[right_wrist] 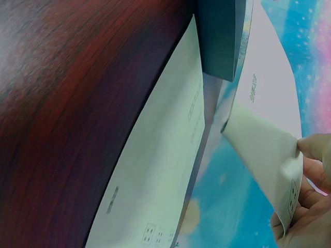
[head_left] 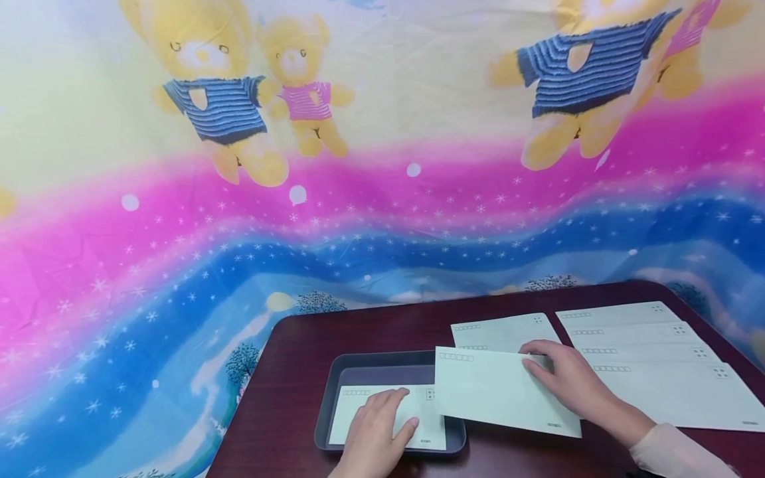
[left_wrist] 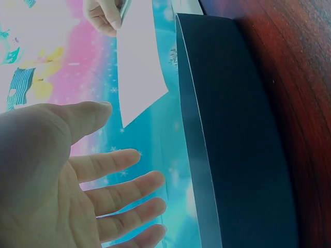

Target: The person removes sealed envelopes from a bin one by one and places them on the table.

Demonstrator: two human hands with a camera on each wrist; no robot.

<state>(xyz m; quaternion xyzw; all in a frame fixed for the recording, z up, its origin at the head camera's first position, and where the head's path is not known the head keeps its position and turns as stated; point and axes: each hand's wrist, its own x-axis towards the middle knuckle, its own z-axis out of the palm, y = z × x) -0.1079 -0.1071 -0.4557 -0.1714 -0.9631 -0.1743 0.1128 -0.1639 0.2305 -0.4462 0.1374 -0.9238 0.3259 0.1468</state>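
Observation:
My right hand (head_left: pixel 568 382) pinches a pale envelope (head_left: pixel 490 392) by its upper right edge, thumb on the front. The envelope is raised above the table, and its left end reaches over the right side of a dark grey tray (head_left: pixel 388 358). In the right wrist view the held envelope (right_wrist: pixel 269 77) bends near the fingers. Another envelope (head_left: pixel 346 421) lies in the tray. Over it is my left hand (head_left: pixel 378 425), fingers spread; in the left wrist view this hand (left_wrist: pixel 98 175) holds nothing. Whether it touches the envelope below, I cannot tell.
Behind the held envelope, overlapping envelopes (head_left: pixel 499 332) lie on the dark red wooden table (head_left: pixel 287 378). Several more overlap in a column (head_left: pixel 675 395) at the right. A curtain with printed bears (head_left: pixel 227 106) hangs behind the table.

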